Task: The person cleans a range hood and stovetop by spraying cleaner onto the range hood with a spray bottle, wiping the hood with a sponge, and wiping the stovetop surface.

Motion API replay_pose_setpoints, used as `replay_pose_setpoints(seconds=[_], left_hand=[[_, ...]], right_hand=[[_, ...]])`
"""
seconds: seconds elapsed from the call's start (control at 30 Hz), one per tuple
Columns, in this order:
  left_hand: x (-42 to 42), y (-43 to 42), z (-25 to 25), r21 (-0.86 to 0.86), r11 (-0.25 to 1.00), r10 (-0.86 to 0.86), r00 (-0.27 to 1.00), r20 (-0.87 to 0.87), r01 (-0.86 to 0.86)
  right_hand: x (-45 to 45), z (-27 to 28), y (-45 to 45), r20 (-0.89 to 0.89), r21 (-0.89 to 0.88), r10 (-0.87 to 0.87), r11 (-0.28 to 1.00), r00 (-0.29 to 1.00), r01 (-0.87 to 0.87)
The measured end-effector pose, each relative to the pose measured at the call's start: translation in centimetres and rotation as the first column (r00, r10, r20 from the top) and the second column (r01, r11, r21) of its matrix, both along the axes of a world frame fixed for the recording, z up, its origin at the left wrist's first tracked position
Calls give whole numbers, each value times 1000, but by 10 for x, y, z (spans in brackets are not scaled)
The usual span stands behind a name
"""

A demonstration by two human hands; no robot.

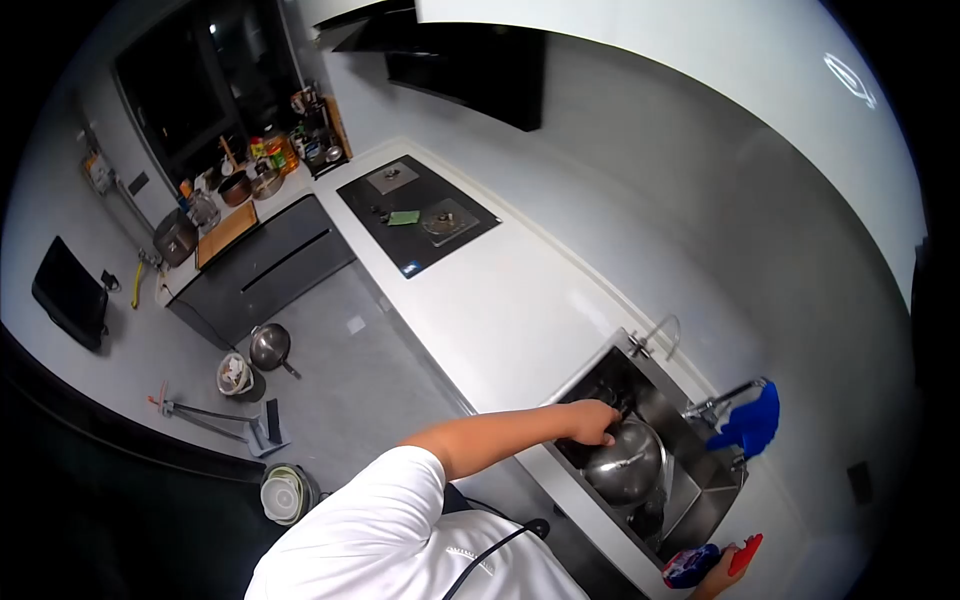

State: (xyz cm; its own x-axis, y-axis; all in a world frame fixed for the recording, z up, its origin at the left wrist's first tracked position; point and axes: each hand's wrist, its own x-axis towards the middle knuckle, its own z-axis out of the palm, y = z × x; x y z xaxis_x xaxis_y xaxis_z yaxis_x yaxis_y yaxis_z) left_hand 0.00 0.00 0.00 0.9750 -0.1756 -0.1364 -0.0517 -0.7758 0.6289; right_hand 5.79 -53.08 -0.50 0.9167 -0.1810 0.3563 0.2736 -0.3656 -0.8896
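Note:
My left hand [594, 422] reaches into the steel sink [700, 508] with its fingers bent at the edge of a rounded, shiny steel pan [626, 468]. Part of that grip is hidden, and whether the pan is a wok or a lid is hard to tell. Other metal and dark items lie under and beside the pan. At the bottom right, my right hand [716, 580] is closed around a blue-and-purple patterned container [690, 566] with a red part [745, 554], perhaps a detergent bottle. This hand is partly cut off by the view.
A blue cloth [752, 420] hangs over the faucet behind the sink. Left along the white counter [490, 305] is a black cooktop [410, 255] with a green pad [404, 218]. A frying pan [270, 347], a bin [235, 374] and a dustpan [266, 432] stand on the floor.

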Motion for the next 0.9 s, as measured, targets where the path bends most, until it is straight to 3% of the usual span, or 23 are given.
replay_pose_setpoints(seconds=[0.07, 0.1, 0.17, 0.2, 0.3, 0.33, 0.37, 0.57, 0.63, 0.8, 0.9], left_hand=[[7, 1, -7, -30, 996, -85, 996, -33, 84], [-17, 68, 9, -80, 994, -68, 997, 23, 70], [-87, 148, 46, -22, 1000, -14, 995, -99, 12], [-89, 161, 41, -20, 1000, -24, 999, -26, 24], [-137, 252, 50, 44, 997, 57, 998, -38, -56], [-161, 312, 82, 120, 988, 102, 992, -73, -93], [-170, 330, 88, 121, 984, 140, 986, -88, -129], [-221, 470, 71, 74, 928, 360, 931, 65, -365], [-241, 528, 68, 90, 907, 405, 911, 74, -411], [-272, 678, 47, 71, 862, 498, 865, 63, -502], [-291, 768, 58, 161, 822, 553, 833, 8, -547]], right_hand=[[0, 28, 42, 31, 76, 23, 997, 999, -25], [-11, 57, 107, 149, 47, 58, 997, 987, -65], [-35, 3, 181, 173, 171, 119, 974, 978, -149], [-35, 30, 212, 193, 178, 105, 974, 976, -140], [-53, 25, 315, -9, 126, 249, 961, 969, -246], [-78, 31, 399, -3, 239, 276, 934, 961, -267], [-82, 45, 419, -125, 173, 352, 928, 928, -328], [-55, 13, 632, -40, 218, 663, 736, 748, -641], [-67, 30, 726, -111, 81, 716, 698, 689, -712], [-74, 55, 960, -73, 195, 862, 506, 502, -840], [-79, 62, 1105, -37, 230, 904, 422, 425, -877]])
